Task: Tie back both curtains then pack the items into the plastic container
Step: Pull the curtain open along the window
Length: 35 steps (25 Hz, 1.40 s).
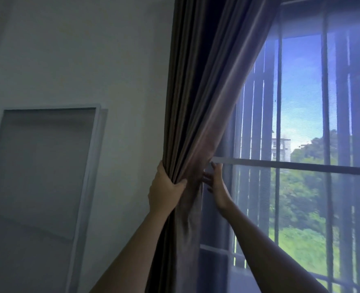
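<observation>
Two bare forearms rise from the bottom edge toward the window, and they are the closest things to the camera. The left hand [164, 187] is closed around the gathered folds of the curtain [196, 102], with the thumb pressed on the front of the bunch and the fingers wrapped behind it. The right hand [216, 182] is open, its fingers spread and stretched; the fingertips reach the right edge of the bunched cloth, but if they press it or only come beside it, I cannot tell. Only one curtain is visible: a dark brownish cloth that hangs from the top of the picture, pulled to the left side of the window and squeezed narrow at the height of the hands. Behind it, a thin sheer layer [301, 92] covers the window [301, 163], which has one horizontal bar across and several vertical bars outside. Through them show blue sky, green trees and one pale building [280, 149]. On the left is a plain white wall [79, 49], and against it stands one tall panel with a white frame [90, 176], tilted in the wide-angle view. The room is rather dim.
</observation>
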Tool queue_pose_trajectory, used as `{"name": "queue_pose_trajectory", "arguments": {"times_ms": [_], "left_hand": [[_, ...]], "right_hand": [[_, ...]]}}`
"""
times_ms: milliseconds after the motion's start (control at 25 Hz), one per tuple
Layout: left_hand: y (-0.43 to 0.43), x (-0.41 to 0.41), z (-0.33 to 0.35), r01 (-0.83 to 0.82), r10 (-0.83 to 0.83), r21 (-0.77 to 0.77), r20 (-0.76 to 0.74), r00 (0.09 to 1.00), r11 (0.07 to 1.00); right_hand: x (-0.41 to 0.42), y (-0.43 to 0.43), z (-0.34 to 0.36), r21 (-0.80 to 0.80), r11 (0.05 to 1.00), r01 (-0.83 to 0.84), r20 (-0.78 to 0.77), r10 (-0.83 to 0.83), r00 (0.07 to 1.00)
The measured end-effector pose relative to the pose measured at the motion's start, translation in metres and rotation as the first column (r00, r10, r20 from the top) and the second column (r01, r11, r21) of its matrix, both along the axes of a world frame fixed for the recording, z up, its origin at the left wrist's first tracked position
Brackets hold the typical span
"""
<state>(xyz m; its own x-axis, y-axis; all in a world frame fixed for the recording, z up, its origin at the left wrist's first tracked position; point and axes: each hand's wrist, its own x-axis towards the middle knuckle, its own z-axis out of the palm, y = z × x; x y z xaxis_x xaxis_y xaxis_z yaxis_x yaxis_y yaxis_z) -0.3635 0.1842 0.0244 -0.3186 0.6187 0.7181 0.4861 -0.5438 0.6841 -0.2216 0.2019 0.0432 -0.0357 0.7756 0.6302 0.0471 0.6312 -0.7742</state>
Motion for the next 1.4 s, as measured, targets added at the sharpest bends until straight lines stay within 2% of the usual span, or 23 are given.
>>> {"name": "queue_pose_trajectory", "arguments": {"times_ms": [80,160,280,400,480,600,720,800,960,1080,1240,1400], "left_hand": [[-0.004,0.01,-0.005,-0.07,0.072,0.06,-0.026,0.997,0.996],[-0.01,0.021,-0.008,-0.132,0.137,0.096,-0.038,0.99,0.987],[-0.023,0.032,-0.011,-0.23,0.239,0.133,-0.06,0.969,0.964],[-0.033,0.036,-0.009,-0.24,0.252,0.158,-0.063,0.966,0.958],[-0.034,0.032,-0.007,-0.175,0.189,0.165,-0.075,0.979,0.971],[-0.029,0.025,-0.002,0.024,-0.013,0.136,-0.078,0.997,0.99],[-0.033,0.02,0.017,0.259,-0.258,0.045,-0.025,0.966,0.965],[-0.033,0.021,0.038,0.349,-0.349,0.03,0.012,0.937,0.937],[-0.017,0.028,0.079,0.339,-0.343,0.081,0.041,0.938,0.937],[-0.009,0.036,0.107,0.335,-0.338,0.081,0.023,0.941,0.939],[-0.01,0.045,0.125,0.343,-0.344,0.113,-0.009,0.939,0.933],[-0.013,0.047,0.125,0.297,-0.284,0.193,-0.094,0.954,0.935]], "right_hand": [[0.001,-0.002,0.017,0.037,0.998,0.056,-0.025,-0.056,0.998],[0.003,0.0,0.043,0.125,0.987,0.1,0.032,-0.105,0.994],[0.003,-0.006,0.094,0.225,0.958,0.175,0.038,-0.189,0.981],[0.007,-0.018,0.144,0.328,0.923,0.199,0.029,-0.221,0.975],[0.007,-0.025,0.173,0.363,0.91,0.198,0.013,-0.218,0.976],[0.007,-0.027,0.213,0.397,0.891,0.221,0.003,-0.242,0.97],[0.006,-0.024,0.229,0.372,0.901,0.222,0.075,-0.267,0.961],[0.004,-0.03,0.226,0.372,0.904,0.211,0.127,-0.274,0.953],[0.016,-0.027,0.224,0.327,0.917,0.23,0.206,-0.306,0.929],[0.031,-0.018,0.233,0.374,0.904,0.209,0.216,-0.303,0.928],[0.044,-0.012,0.258,0.478,0.833,0.278,0.101,-0.367,0.925],[0.047,-0.005,0.279,0.559,0.776,0.291,-0.002,-0.35,0.937]]}}
